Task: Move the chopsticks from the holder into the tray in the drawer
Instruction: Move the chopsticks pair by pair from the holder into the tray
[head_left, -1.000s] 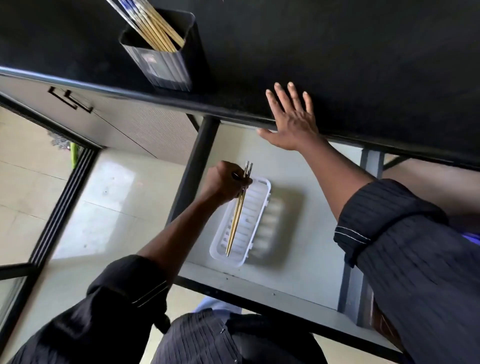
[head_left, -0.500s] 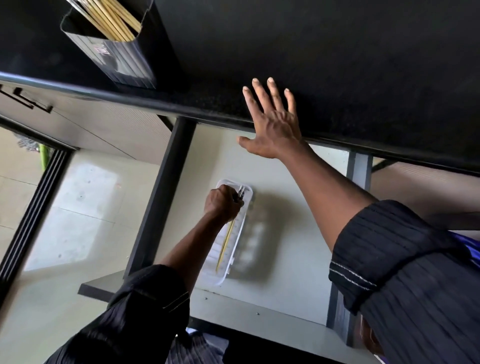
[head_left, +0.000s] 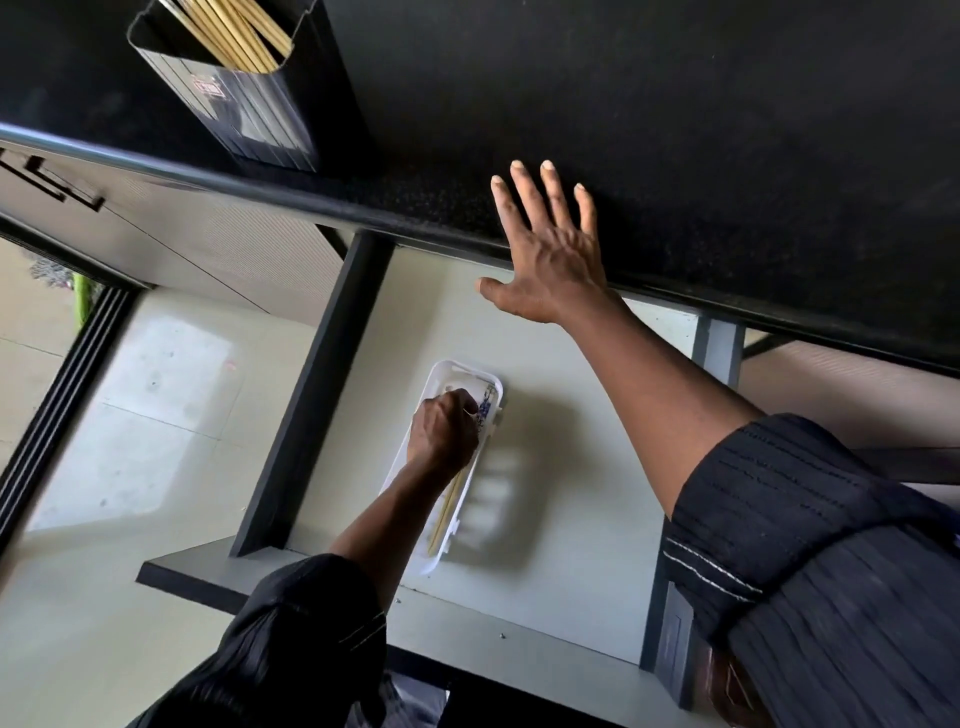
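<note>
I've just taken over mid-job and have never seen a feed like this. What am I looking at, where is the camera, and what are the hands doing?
There is no machine: a person wears one camera on the head, looking down. The right hand lies flat on the black counter. The left hand is closed on a pair of chopsticks lying in the white tray inside the open drawer. More chopsticks wait in the dark holder on the counter.

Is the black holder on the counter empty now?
No, the holder has a bunch of chopsticks sticking out of its top.
</note>
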